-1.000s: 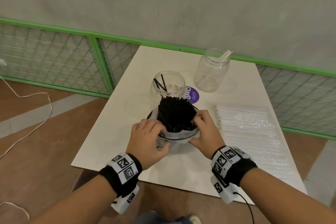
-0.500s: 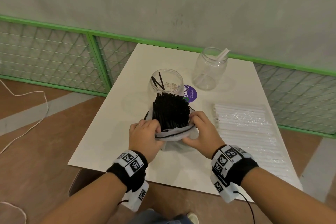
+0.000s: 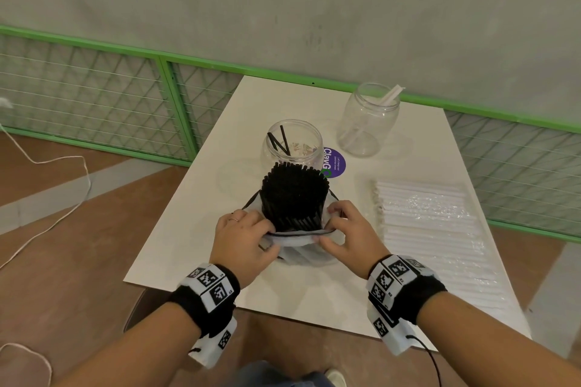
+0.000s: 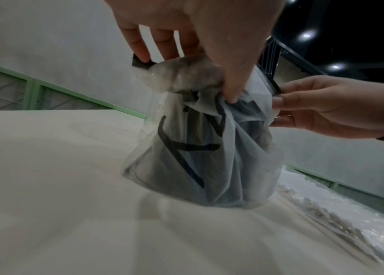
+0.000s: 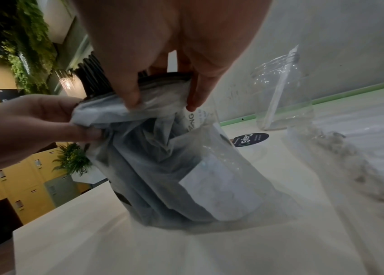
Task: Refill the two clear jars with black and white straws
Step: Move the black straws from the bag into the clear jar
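Black straws [image 3: 294, 190]: one dense bundle, standing upright on the white table [image 3: 195, 214] near its front edge, directly before me. Upper half bare; lower half sheathed in a thin translucent plastic bag [image 4: 200, 158] bunched down around it. My judgement: upright so the table bears the weight while the wrapper is peeled off.

Left hand [image 3: 242, 239]: fingers and thumb curled, pinching the rolled bag rim on the bundle's left side. Right hand [image 3: 349, 237]: thumb and fingers likewise closed on the rim at the right. Both grip plastic only, not straws, one on each side, presumably so the film slides down evenly and the bundle does not tip.

Near jar [image 3: 294, 143]: clear, lidless, upright, just behind the bundle; holds a few black straws leaning on its wall. Likely the destination, kept close for a short transfer.

Far jar [image 3: 369, 122]: clear, open, further back and to the right, apart from the first; one or two white straws inside.

White straws [image 3: 430, 229]: a flat pack in clear wrap, lying on the table to the right of my right hand, unopened as far as I can tell.

Round purple sticker [image 3: 334, 162]: on the tabletop between the jars.

Status: unwrapping stage; neither jar refilled yet.
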Available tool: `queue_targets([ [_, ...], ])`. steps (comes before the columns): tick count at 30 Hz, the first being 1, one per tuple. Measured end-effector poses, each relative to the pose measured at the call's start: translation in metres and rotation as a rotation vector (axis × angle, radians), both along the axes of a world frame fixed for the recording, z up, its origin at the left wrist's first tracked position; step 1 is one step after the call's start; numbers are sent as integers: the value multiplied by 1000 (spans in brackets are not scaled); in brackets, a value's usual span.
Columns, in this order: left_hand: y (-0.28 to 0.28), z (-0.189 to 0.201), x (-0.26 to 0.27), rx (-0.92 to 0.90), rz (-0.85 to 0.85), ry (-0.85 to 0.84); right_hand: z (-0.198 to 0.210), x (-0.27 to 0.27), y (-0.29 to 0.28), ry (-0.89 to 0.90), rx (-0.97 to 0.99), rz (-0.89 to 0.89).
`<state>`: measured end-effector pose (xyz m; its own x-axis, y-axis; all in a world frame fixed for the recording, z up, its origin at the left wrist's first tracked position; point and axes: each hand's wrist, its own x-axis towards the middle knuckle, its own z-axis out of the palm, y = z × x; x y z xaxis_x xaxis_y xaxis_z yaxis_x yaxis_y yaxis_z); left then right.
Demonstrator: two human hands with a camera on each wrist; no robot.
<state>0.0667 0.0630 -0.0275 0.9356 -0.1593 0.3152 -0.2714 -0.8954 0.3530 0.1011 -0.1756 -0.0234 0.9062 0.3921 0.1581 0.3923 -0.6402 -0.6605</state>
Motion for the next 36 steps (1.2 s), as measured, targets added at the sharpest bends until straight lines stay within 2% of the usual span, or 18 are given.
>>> queue_targets([
  [3,-1,6,-4,-27,-27,43,3,0,0,25,-27,-17],
  [6,-8,16,2,-98,66,74,5,-1,1,51,-37,-35],
  [9,-18,23,6,-189,161,23,6,-1,3,61,-41,-31],
  [12,-20,24,10,-246,148,29,6,-1,2,46,-38,-18],
  [15,-14,29,17,-462,57,189,8,-1,0,53,-28,-7],
  [17,-9,34,20,-538,25,246,8,1,0,68,-7,-12],
  [21,4,40,33,-584,22,342,14,3,2,201,63,-109],
  [24,11,43,47,-512,-85,529,20,9,10,291,148,-63],
  [26,11,47,50,-473,-117,589,17,13,19,287,172,-29],
  [29,13,47,50,-508,-119,588,20,14,29,278,103,-75],
  [34,32,58,45,-746,-93,477,30,20,29,287,282,-113],
  [36,42,61,43,-757,-87,442,25,26,27,322,326,-140],
])
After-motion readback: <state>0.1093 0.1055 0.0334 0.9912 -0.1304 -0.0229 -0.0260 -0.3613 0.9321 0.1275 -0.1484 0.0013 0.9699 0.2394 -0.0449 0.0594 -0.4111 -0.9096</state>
